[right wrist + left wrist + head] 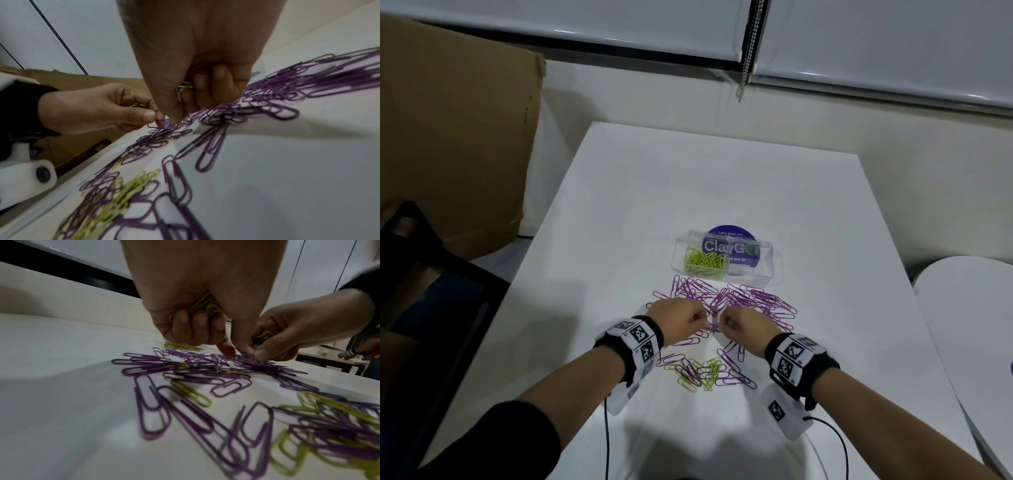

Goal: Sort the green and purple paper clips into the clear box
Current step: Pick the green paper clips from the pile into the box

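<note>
- Gripping green clips in both curled palms: left hand [677,317] clutching a small bundle [202,306] against its curled fingers, right hand [743,323] tucking a few more [184,86] the same way.
- Pinching with thumb and forefinger of each grip at the purple heap [736,298], just below the frame's centre in the head view; cannot tell exactly which clip is being lifted.
- Sorting partly done, by the look of it: greens already lying in one compartment, purples mostly waiting on the worktop [688,192].
- Sitting just above centre, clear box [767,270] touching the upper edge of the purple heap.
- Holding a pile of green clips [703,262] in its left compartment; showing no purple clips in the right one, only a round purple sticker [729,230] seen through the walls.
- Lying lower, between the wrists, a mixed green-and-purple cluster [703,371] not yet separated.
- Leaving, as a judgement, the hand-held greens to drop, the mixed cluster to split, and nearly all purples to move.
</note>
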`<action>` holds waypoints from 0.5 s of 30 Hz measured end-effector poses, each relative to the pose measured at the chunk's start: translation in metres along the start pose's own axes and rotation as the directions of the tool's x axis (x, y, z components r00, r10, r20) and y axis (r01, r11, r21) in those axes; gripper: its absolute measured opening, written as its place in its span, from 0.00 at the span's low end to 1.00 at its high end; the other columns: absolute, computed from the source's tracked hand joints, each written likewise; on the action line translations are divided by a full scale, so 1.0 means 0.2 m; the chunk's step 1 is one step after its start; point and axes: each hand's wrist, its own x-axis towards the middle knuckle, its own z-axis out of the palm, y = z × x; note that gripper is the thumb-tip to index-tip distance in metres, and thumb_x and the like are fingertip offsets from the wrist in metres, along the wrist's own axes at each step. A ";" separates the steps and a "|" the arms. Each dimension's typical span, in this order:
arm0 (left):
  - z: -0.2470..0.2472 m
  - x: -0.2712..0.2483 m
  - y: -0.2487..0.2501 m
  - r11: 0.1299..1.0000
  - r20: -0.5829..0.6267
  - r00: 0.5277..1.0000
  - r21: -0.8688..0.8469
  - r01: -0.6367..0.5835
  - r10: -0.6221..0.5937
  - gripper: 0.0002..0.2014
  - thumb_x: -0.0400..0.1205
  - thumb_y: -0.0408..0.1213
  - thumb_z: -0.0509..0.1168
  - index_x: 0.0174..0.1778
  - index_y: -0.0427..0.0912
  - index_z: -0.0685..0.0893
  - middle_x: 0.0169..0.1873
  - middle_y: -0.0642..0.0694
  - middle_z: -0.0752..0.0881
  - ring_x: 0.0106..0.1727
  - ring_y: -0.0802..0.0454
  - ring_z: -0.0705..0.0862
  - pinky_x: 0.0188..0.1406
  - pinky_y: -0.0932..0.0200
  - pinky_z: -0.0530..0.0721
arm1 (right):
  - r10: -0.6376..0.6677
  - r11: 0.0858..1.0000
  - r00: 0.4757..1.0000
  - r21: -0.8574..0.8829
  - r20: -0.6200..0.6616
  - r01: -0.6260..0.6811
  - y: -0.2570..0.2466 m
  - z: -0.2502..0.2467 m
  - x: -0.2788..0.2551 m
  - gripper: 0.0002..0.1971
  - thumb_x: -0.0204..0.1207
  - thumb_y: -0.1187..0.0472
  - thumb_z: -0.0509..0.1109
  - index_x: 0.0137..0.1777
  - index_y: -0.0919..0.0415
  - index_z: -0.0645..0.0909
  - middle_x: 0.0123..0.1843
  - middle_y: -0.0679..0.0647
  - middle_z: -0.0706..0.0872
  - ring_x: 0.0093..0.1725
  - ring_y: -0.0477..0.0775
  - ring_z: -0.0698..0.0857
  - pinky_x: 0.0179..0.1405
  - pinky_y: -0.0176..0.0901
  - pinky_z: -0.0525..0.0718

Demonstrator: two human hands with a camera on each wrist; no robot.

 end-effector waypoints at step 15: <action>0.01 0.03 0.01 0.999 0.100 0.994 0.028 0.040 -0.043 0.09 0.81 0.43 0.62 0.53 0.45 0.82 0.54 0.49 0.86 0.56 0.48 0.83 0.56 0.54 0.78 | -0.224 0.935 0.929 -0.205 0.295 0.290 -0.08 0.01 -0.11 0.18 0.76 0.54 0.67 0.66 0.53 0.76 0.65 0.51 0.83 0.62 0.55 0.82 0.56 0.44 0.78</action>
